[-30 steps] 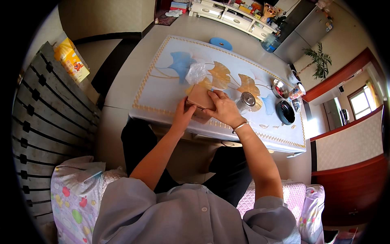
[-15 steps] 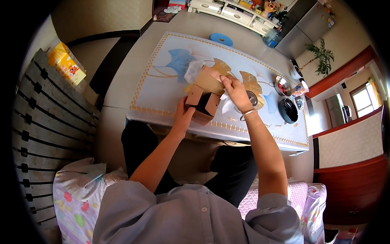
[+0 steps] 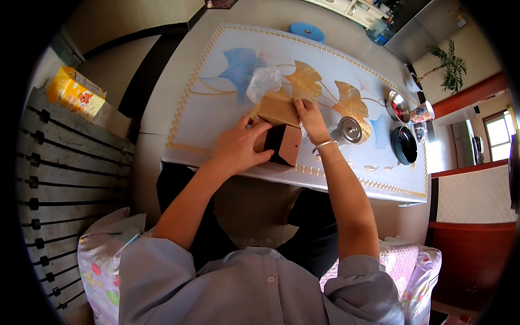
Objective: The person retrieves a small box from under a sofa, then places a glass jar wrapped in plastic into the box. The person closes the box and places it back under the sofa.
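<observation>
A brown cardboard box (image 3: 279, 111) with a dark inside stands at the table's near edge, its lid raised and its side flaps up. My left hand (image 3: 233, 147) rests on the box's left side with thumb and fingers spread, touching the flap. My right hand (image 3: 311, 122), a silver bangle at its wrist, pinches the right edge of the raised lid. A bit of white material shows beside the right fingers, mostly hidden. Just right of that hand stands a clear vessel with a round metal lid (image 3: 350, 130). A crumpled clear plastic bag (image 3: 264, 83) lies beyond the box.
The table (image 3: 216, 122) has a white cover with leaf patterns. At its right end are a steel bowl (image 3: 398, 105) with red bits, a black bowl (image 3: 404, 145) and a patterned cup (image 3: 422, 112). A blue round stool (image 3: 306, 32) stands behind; a yellow carton (image 3: 76, 93) sits at far left.
My left hand has moved from gripping the box's lower left side up onto its side flap, fingers spreading. My right hand stays on the lid. The view has shifted, showing more of the lidded vessel.
</observation>
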{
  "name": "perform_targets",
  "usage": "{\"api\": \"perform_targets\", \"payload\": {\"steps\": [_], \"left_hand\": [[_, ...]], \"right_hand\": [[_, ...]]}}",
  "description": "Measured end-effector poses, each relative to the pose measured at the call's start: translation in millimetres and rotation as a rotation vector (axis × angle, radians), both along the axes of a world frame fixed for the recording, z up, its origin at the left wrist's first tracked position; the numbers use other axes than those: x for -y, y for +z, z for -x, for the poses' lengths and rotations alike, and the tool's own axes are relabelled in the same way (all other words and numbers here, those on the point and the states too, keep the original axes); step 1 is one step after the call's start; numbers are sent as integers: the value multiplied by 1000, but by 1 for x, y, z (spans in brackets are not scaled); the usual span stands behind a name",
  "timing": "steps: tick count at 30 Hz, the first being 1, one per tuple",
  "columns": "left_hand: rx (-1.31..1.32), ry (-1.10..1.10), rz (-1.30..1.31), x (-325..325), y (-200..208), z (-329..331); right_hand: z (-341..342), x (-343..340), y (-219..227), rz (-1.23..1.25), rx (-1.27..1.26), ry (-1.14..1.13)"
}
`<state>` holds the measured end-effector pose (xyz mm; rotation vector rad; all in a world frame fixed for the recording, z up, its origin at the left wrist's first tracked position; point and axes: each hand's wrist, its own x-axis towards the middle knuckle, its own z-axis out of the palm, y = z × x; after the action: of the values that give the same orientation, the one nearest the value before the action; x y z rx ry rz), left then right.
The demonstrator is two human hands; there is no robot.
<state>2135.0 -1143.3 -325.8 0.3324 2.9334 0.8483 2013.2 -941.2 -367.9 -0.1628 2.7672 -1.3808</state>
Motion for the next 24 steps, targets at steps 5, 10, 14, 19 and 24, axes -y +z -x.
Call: {"api": "perform_targets", "payload": {"steps": [5, 10, 14, 19, 24], "left_hand": [[47, 7, 77, -5, 18, 4], [-45, 14, -95, 4, 10, -3], [-243, 43, -153, 6, 3, -8], [-213, 55, -85, 5, 3, -13], [-212, 42, -90, 5, 0, -14]], "right_hand": [[4, 0, 15, -168, -240, 60], [1, -9, 41, -364, -301, 113], [-7, -11, 55, -424, -440, 88], [-56, -13, 84, -264, -808, 375], [-90, 24, 88, -489, -690, 727]]}}
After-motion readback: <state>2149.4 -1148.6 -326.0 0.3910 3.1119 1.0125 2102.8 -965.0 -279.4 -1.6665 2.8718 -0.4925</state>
